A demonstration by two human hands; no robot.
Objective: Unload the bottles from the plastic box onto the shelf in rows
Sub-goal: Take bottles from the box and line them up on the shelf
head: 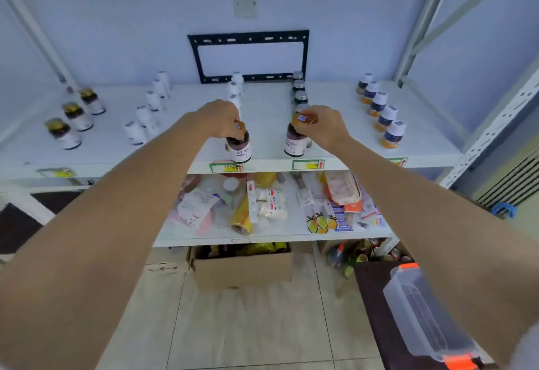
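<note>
1. Reaching forward, both arms stretch over the clear plastic box [428, 320] toward the shelf [268, 162].
2. The left hand [220, 118] pinches one dark bottle [239, 148] by its cap; the right hand [326, 126] pinches another bottle [295, 142].
3. Both stand at the shelf's front edge; their white labels are unreadable.

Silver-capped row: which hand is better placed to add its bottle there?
Right hand: its bottle sits directly before the silver-capped row. Left hand holds its bottle before the white row.
</note>
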